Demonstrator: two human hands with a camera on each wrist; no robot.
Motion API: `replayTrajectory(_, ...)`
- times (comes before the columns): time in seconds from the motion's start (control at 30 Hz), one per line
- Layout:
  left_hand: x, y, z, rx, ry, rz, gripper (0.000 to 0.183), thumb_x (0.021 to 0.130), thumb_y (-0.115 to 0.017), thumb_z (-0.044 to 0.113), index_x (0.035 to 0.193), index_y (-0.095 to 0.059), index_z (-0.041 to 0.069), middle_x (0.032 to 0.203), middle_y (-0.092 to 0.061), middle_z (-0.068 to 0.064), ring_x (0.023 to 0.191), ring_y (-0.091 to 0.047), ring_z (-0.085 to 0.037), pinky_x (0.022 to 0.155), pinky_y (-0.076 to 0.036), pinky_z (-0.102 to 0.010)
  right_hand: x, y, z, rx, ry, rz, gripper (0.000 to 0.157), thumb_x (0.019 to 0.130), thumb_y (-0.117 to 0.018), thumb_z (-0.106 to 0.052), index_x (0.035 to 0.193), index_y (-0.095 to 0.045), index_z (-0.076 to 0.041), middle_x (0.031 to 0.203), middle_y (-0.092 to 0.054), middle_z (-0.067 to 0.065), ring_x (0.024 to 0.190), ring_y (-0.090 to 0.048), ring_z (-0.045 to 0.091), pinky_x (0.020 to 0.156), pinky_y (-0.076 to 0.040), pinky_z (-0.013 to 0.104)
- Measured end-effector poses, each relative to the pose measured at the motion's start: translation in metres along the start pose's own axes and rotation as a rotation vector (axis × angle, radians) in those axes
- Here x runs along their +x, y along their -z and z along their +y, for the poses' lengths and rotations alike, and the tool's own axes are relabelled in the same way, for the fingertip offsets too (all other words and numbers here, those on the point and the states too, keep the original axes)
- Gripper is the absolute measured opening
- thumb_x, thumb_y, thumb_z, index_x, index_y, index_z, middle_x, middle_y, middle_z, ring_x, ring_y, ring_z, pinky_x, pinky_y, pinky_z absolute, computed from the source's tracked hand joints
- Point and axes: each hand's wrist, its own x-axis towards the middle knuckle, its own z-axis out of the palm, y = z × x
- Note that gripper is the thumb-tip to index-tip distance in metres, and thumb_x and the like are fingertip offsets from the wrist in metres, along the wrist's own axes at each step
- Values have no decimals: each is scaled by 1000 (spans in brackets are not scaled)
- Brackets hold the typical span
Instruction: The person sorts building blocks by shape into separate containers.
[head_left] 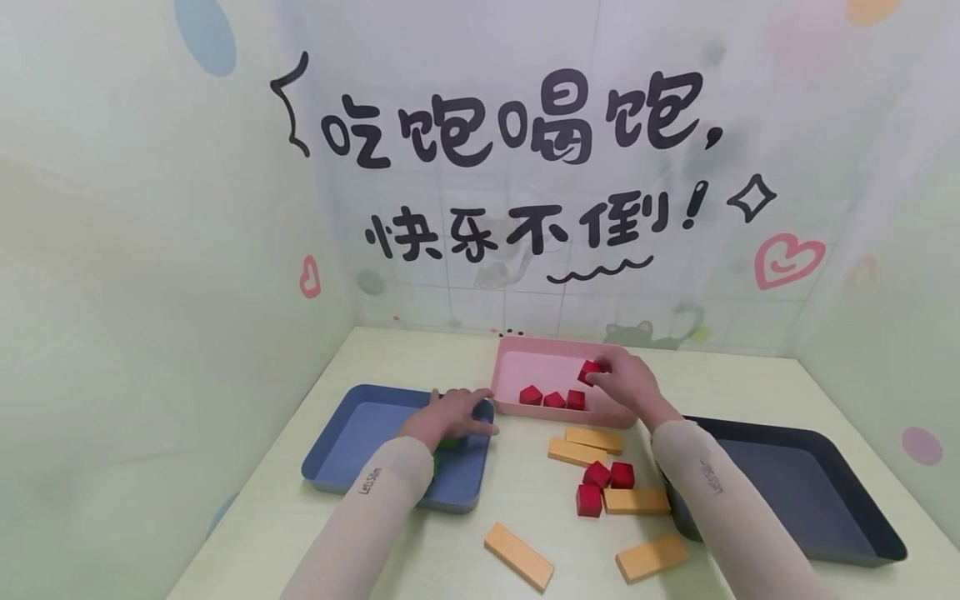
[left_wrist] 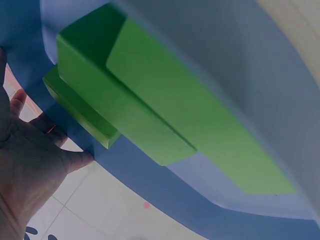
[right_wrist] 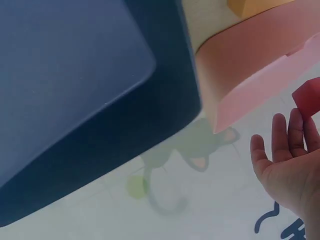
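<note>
My right hand (head_left: 628, 382) pinches a red cube (head_left: 590, 373) between thumb and fingers above the pink tray (head_left: 536, 365). In the right wrist view, that cube (right_wrist: 307, 97) shows at the fingertips by the right edge. Several red cubes (head_left: 554, 400) lie along the near side of the pink tray. My left hand (head_left: 452, 414) is over the back right corner of the blue tray (head_left: 360, 425), its fingers spread and holding nothing. Fingertips are right at the tray's rim in the left wrist view. Green blocks (left_wrist: 125, 95) lie inside the blue tray, partly hidden by the hand in the head view.
A dark tray (head_left: 780, 483) stands at the right, partly under my right forearm. Three red cubes (head_left: 588, 500) sit on the table among several yellow-orange blocks (head_left: 519, 557). A printed curtain (head_left: 480, 308) closes off the back.
</note>
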Motion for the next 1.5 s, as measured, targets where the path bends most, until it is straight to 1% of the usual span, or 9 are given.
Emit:
replayTrajectory(0.1, 0, -1, -1, 0, -2, 1, 73, 88, -70, 51, 151, -42, 26, 144, -49, -12, 137, -39, -34, 115, -8, -65, 1, -2, 5, -34, -76, -7, 10, 93, -70, -18, 99, -73, -10, 90, -70, 8, 80, -60, 26, 78, -55, 41)
replayTrajectory(0.23, 1, -2, -2, -2, -2, 2, 73, 88, -70, 52, 150, -42, 27, 144, -50, -12, 137, -39, -34, 115, -8, -65, 3, -5, 8, -46, -142, -25, 18, 93, -70, -18, 105, -70, -4, 91, -68, 12, 80, -60, 28, 76, -55, 42)
replayTrajectory(0.33, 1, -2, -2, 4, -8, 2, 73, 88, -69, 53, 151, -42, 27, 145, -49, -12, 138, -38, -33, 116, -8, -65, 3, -7, 9, -57, -165, -40, 22, 94, -69, -18, 107, -68, 0, 93, -68, 15, 82, -60, 30, 78, -55, 44)
replayTrajectory(0.47, 0, -1, -2, 6, -14, 2, 74, 89, -69, 53, 152, -40, 27, 146, -47, -12, 139, -37, -33, 116, -7, -64, 1, -10, 10, -71, -185, -46, 25, 95, -68, -19, 110, -67, 1, 96, -67, 15, 85, -60, 30, 83, -55, 46)
replayTrajectory(0.73, 0, -2, 1, -1, -17, -3, 74, 89, -69, 52, 152, -40, 26, 147, -47, -12, 139, -37, -32, 116, -7, -64, -2, -14, 11, -134, -153, -76, 43, 98, -63, -25, 130, -59, 3, 118, -65, 22, 101, -62, 34, 93, -52, 51)
replayTrajectory(0.9, 2, -3, 0, -2, -6, 0, 74, 88, -69, 53, 152, -40, 28, 147, -47, -12, 139, -36, -33, 116, -6, -63, -3, -11, 12, -147, -131, -62, 40, 100, -58, -21, 131, -59, 3, 121, -64, 23, 105, -60, 37, 96, -49, 52)
replayTrajectory(1.03, 3, -3, -1, 0, 3, 2, 74, 88, -69, 53, 152, -40, 29, 147, -46, -11, 139, -36, -33, 116, -5, -63, -5, -7, 15, -169, -66, -47, 39, 100, -57, -21, 129, -60, 5, 123, -62, 25, 110, -59, 41, 97, -48, 54)
replayTrajectory(1.23, 1, -2, -1, -8, -1, 3, 74, 88, -69, 53, 152, -41, 28, 147, -46, -12, 139, -36, -33, 116, -6, -64, -12, -4, 19, -122, -32, -25, 39, 98, -63, -21, 128, -61, 5, 122, -63, 25, 111, -59, 40, 96, -50, 52)
replayTrajectory(1.5, -1, -2, 0, -28, 1, 7, 74, 88, -70, 52, 152, -41, 27, 148, -45, -12, 140, -35, -34, 116, -5, -64, -29, 5, 9, -26, 28, -17, 40, 97, -64, -21, 129, -62, 3, 124, -64, 23, 113, -59, 39, 95, -51, 52)
